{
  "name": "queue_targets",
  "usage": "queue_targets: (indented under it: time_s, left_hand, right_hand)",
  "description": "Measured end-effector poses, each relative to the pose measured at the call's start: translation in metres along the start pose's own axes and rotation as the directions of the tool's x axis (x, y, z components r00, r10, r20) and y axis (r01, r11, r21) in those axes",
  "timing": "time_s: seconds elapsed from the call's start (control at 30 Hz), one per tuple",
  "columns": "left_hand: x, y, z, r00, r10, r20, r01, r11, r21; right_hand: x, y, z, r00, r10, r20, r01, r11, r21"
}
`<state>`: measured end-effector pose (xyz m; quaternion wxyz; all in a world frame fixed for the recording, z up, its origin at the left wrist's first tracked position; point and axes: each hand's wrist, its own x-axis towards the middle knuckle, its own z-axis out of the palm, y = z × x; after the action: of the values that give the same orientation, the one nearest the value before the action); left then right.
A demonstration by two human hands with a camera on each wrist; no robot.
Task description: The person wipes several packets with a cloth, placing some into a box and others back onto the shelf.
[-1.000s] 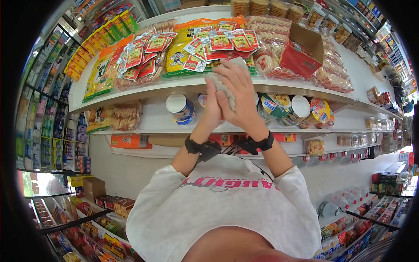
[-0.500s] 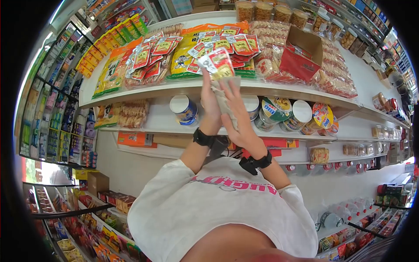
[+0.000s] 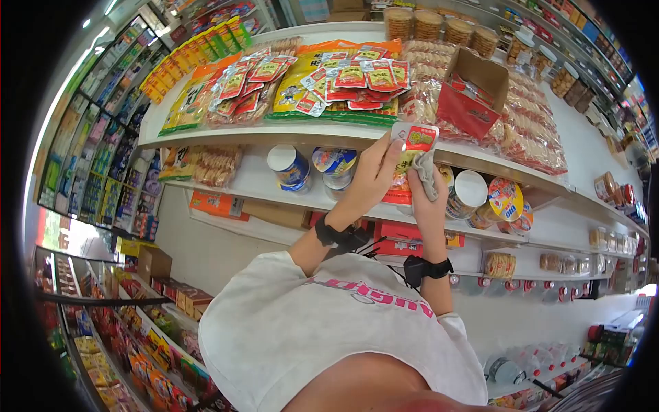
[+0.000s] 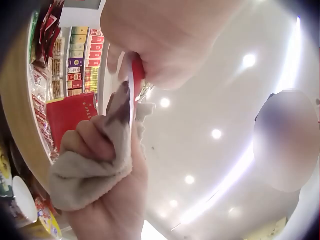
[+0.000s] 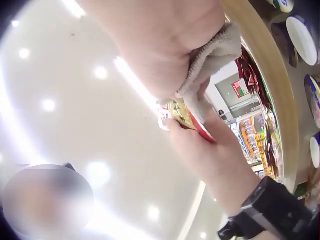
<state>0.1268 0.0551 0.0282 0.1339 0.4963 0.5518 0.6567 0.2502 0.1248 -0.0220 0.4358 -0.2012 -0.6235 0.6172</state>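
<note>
In the head view, my left hand (image 3: 374,177) grips a small red, white and gold snack packet (image 3: 421,139) by its left side, in front of the upper shelf's edge. My right hand (image 3: 428,209) holds a greyish cloth (image 3: 426,174) against the packet's right side. The left wrist view shows the packet (image 4: 137,72) edge-on, with the cloth (image 4: 92,177) bunched around the right fingers. From the right wrist, the packet (image 5: 182,115) appears between the left thumb and fingers, and the cloth (image 5: 215,55) hangs from the right hand.
On the upper shelf, piles of similar packets (image 3: 360,77) lie over large yellow bags (image 3: 292,99). A red open box (image 3: 473,96) stands to their right among bagged crackers (image 3: 532,123). Instant noodle tubs (image 3: 470,191) line the shelf below, close to the hands.
The hands have moved right and come closer to the body with the packet. Earlier they lay palm to palm around the cloth; now the left grips the packet and the right holds the cloth.
</note>
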Motion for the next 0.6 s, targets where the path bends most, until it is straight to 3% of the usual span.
queue_targets:
  time_s: [0.07,0.17,0.2,0.3,0.33,0.4,0.47,0.5,0.53,0.57,0.6]
  left_hand:
    - [-0.006,-0.024,-0.001,0.994,-0.111,-0.017,0.11,0.993,-0.041]
    - [-0.015,-0.025,-0.007,0.945,-0.321,0.065,0.328,0.923,-0.201]
    - [-0.017,-0.024,-0.009,0.951,-0.308,0.03,0.308,0.934,-0.18]
    - [-0.02,-0.021,-0.022,0.966,-0.252,-0.062,0.244,0.962,-0.12]
    - [-0.021,-0.021,-0.029,0.969,-0.243,-0.039,0.241,0.969,-0.053]
    - [-0.021,-0.021,-0.049,0.975,-0.221,0.005,0.22,0.972,0.08]
    - [-0.026,-0.02,-0.067,0.95,-0.209,0.231,0.164,0.966,0.202]
    - [-0.031,-0.02,-0.074,0.914,-0.216,0.342,0.13,0.958,0.255]
    - [-0.037,-0.022,-0.076,0.894,-0.284,0.347,0.227,0.954,0.197]
    - [-0.04,-0.025,-0.086,0.882,-0.293,0.368,0.214,0.947,0.241]
    - [-0.043,-0.029,-0.097,0.87,-0.302,0.39,0.199,0.939,0.282]
  right_hand:
    - [0.001,0.01,-0.008,0.999,0.006,-0.033,-0.006,1.0,-0.025]
    - [0.006,0.01,-0.002,0.974,0.051,-0.22,-0.017,0.988,0.154]
    - [0.007,0.014,-0.004,0.979,0.107,-0.176,-0.074,0.98,0.183]
    - [0.003,0.035,0.004,0.908,0.179,-0.378,-0.127,0.979,0.159]
    - [0.007,0.039,-0.008,0.919,0.158,-0.361,-0.141,0.987,0.072]
    - [0.012,0.037,-0.022,0.932,0.173,-0.319,-0.112,0.973,0.201]
    - [0.015,0.041,-0.02,0.932,0.246,-0.264,-0.14,0.921,0.364]
    - [0.013,0.038,-0.013,0.985,0.14,-0.1,-0.123,0.979,0.16]
    - [0.011,0.031,-0.007,0.994,0.062,0.089,-0.059,0.997,-0.042]
    - [0.011,0.028,0.001,0.958,0.018,0.286,0.048,0.973,-0.224]
    - [0.007,0.032,0.014,0.967,0.034,0.254,0.024,0.975,-0.219]
